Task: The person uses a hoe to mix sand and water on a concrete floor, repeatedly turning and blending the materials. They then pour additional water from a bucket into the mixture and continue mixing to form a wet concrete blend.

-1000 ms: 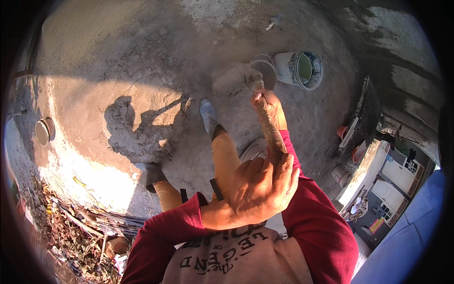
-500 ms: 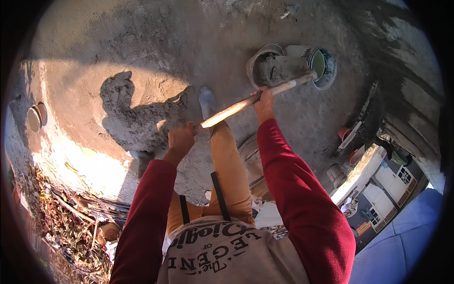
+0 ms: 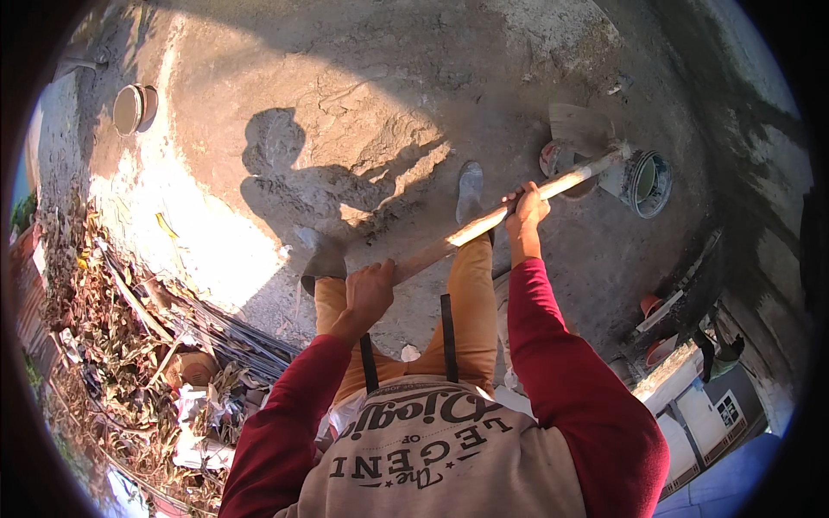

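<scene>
Both my hands grip the wooden handle of a hoe (image 3: 473,229), held slantwise in front of my legs. My left hand (image 3: 371,293) is closed round the near end of the handle. Farther up, my right hand (image 3: 527,213) wraps round its middle. The grey blade (image 3: 582,128) is at the far right end, partly covering a bucket (image 3: 553,157) whose contents I cannot make out. Beside the handle's tip stands a pale bucket (image 3: 649,183) with a wet, smeared rim. A heap of wet grey mortar (image 3: 345,186) lies ahead of my feet, partly in my shadow.
My boots (image 3: 469,188) stand on rough ground near the mortar. Another bucket (image 3: 129,110) is at the far left. Dry leaves and sticks (image 3: 164,345) lie at the lower left. Planks and reddish containers (image 3: 654,306) sit by the wall at right.
The view has shifted, so the ground and mortar appear farther right. The hoe blade has moved off the bucket's mortar toward its far side. Both hands keep their hold.
</scene>
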`<state>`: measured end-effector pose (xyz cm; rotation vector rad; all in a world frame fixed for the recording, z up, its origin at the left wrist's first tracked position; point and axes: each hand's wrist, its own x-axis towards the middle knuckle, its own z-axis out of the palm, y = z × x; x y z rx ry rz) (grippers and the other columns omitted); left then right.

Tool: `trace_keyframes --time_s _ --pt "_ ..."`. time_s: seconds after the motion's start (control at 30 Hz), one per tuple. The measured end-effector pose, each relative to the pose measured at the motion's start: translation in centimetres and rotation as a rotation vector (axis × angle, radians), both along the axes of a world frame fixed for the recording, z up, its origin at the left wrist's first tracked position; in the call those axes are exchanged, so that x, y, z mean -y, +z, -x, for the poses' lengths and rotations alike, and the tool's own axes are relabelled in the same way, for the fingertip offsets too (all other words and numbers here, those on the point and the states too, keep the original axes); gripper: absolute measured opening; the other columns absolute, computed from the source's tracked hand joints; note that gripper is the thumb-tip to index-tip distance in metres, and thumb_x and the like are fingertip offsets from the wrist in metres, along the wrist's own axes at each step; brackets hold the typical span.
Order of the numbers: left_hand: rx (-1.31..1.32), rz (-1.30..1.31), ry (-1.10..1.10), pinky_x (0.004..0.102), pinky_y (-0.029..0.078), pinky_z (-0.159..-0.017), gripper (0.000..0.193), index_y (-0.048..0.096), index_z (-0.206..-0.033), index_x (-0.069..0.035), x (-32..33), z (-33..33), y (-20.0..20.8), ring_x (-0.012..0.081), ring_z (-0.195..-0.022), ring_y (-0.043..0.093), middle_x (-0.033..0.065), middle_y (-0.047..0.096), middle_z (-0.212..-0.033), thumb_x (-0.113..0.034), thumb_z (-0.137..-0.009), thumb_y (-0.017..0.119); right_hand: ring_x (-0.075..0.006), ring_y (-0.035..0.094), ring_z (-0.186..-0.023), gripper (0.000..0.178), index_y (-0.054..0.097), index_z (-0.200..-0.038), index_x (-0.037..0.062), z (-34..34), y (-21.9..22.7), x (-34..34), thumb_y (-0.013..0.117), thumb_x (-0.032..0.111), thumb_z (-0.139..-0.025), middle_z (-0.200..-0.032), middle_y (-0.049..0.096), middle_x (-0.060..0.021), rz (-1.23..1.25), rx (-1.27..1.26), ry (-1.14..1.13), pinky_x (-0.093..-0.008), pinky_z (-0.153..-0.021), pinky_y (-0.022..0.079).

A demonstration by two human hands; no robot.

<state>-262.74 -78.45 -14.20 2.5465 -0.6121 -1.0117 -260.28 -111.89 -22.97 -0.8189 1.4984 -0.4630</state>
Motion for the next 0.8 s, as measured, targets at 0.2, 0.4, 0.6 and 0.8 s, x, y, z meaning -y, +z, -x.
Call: trace_keyframes --time_s 0.2,0.4,0.6,0.8 --pt "-0.096 -0.349 0.132 0.0494 0.050 -0.060 0.025 0.062 -0.103 -0.002 -6.2 -5.4 8.3 0.0356 -0.069 0.067 0.0184 0.066 -0.078 -0.004 -0.078 0.057 -0.0213 0.050 -0.047 0.007 0.052 -0.082 0.0004 -4.6 -17.9 -20.2 0.058 -0.001 -0.084 -0.061 0.050 -0.0092 -0.717 -0.048 0.152 -0.0380 -0.043 0.044" --pt "0.074 -0.020 0.277 0.0466 0.049 -0.056 0.040 0.063 -0.119 -0.008 -0.3 -6.4 13.1 0.0348 -0.061 0.065 0.0169 0.062 -0.073 -0.013 -0.080 0.067 -0.0179 0.048 -0.048 0.017 0.042 -0.084 0.0037 -6.3 -18.3 -19.9 0.059 -0.001 -0.086 -0.062 0.046 -0.0061 -1.038 0.038 0.221 -0.0311 -0.044 0.043" --pt "0.143 0.531 0.263 0.0359 0.049 -0.051 0.042 0.067 -0.116 -0.005 10.1 -5.2 16.4 0.0252 -0.054 0.060 0.0101 0.059 -0.070 -0.015 -0.076 0.079 -0.0159 0.047 -0.048 0.013 0.043 -0.087 0.0025 -5.3 -10.9 -9.8 0.055 -0.002 -0.087 -0.064 0.047 -0.0063 -1.203 0.084 0.141 -0.0281 -0.042 0.045" --pt "0.160 0.844 0.061 0.0329 0.050 -0.048 0.052 0.063 -0.122 -0.008 25.2 -0.6 19.3 0.0198 -0.051 0.058 0.0065 0.060 -0.071 -0.023 -0.075 0.082 -0.0145 0.051 -0.054 0.009 0.046 -0.090 -0.0004 3.2 -6.6 5.9 0.054 -0.003 -0.088 -0.071 0.049 -0.0078 -1.164 0.435 0.040 -0.0250 -0.051 0.049"
